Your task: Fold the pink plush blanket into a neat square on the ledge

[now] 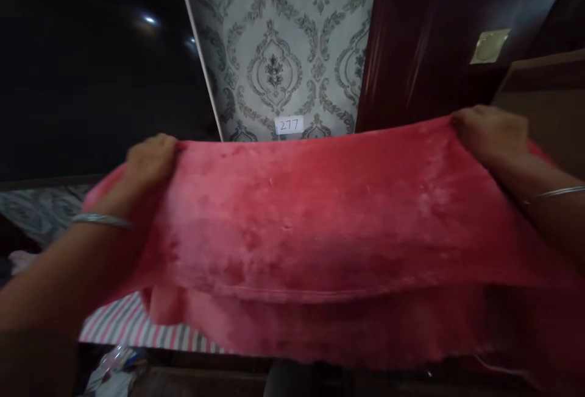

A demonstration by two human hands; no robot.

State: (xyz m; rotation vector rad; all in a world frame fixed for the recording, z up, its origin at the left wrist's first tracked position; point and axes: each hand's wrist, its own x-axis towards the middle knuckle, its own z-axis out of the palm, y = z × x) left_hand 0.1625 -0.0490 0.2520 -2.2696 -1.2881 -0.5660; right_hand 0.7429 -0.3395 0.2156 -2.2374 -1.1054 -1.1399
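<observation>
A red and pink mottled cloth [311,202] is stretched out in front of me, its top edge nearly straight between my hands. My left hand [150,156] is closed on its upper left part. At the upper right, my right hand [493,132] grips it with the fingers folded over the edge. The lower part hangs in loose layers, with a seam curving across the front. Its right side falls into dark shadow. I cannot tell what kind of cloth item it is.
Beneath the cloth lies a striped cover [132,327]. A large black screen [91,68] stands at the left. Behind are patterned wallpaper [274,38] with a paper label "277" [289,125] and a dark red wooden panel [420,44]. A cardboard box [548,92] sits at the right.
</observation>
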